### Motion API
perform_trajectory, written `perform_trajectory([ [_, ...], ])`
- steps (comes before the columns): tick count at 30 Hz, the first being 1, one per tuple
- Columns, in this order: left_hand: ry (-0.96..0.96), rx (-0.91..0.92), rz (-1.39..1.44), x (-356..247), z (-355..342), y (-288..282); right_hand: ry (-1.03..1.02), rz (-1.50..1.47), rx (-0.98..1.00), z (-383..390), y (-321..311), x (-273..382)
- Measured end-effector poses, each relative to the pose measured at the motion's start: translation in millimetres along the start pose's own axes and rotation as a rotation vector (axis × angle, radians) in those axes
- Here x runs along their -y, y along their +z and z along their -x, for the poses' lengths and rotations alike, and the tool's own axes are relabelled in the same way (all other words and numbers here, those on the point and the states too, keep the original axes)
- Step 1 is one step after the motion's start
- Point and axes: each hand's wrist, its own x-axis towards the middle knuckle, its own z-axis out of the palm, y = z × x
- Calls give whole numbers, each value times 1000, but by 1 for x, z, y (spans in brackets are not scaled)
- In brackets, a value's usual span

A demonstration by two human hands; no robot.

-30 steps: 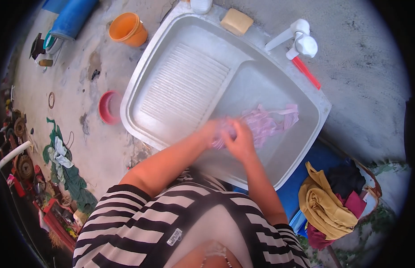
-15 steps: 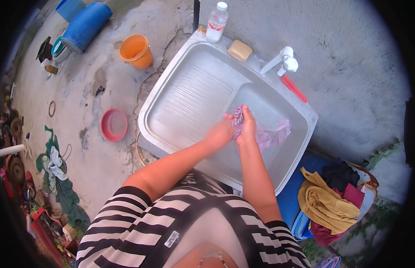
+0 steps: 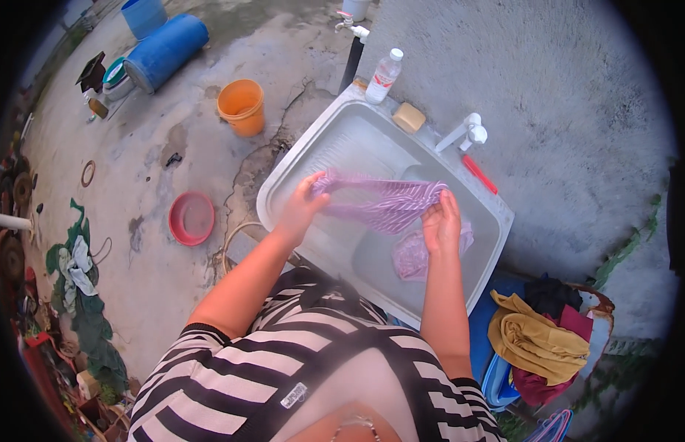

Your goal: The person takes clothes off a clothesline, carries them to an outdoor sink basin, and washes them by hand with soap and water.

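A purple cloth with white stripes [image 3: 394, 205] is stretched between my two hands above the pale sink [image 3: 364, 144]. My left hand [image 3: 302, 210] is closed on its left end, over the ribbed side of the sink. The right end is bunched in my right hand [image 3: 442, 225], whose fingers grip it over the deeper basin. Below, in that basin, lies more wet-looking purple cloth [image 3: 412, 254]; whether it is part of the same piece I cannot tell. A bar of soap [image 3: 409, 118] rests on the sink's back ledge.
Along the ledge stand a clear bottle [image 3: 384, 76] and a white tap [image 3: 464, 132], with a red stick-like thing [image 3: 479, 174] beside it. Clothes [image 3: 541, 339] are piled right of the sink. An orange bucket [image 3: 241, 108] and a red basin [image 3: 191, 219] are on the concrete floor.
My hands were together over the basin, squeezing the bunched cloth. They are now apart, the left moved leftward and the right rightward, with the cloth spread between them. The view has shifted slightly.
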Motion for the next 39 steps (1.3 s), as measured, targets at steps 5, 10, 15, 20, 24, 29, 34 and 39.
perform_trajectory([
  [5,8,-109,-71,-8,7,-18,-9,-11,106,-2,4,1],
  [10,27,-75,213,-11,8,-38,26,-45,156,3,-7,-12],
  [15,89,114,305,-30,10,-28,56,898,232,1,-22,-49],
  [20,27,271,243,-55,26,-10,-526,1337,415,32,47,-102],
  [24,95,367,51,-66,35,-15,-351,1332,493,44,84,-98],
  [29,270,312,-104,-98,44,-27,-293,1090,291,23,75,-83],
  [34,271,215,-173,-118,43,-41,-259,708,201,29,84,-54],
  [39,217,145,-77,-140,42,-50,-290,576,130,21,86,-17],
])
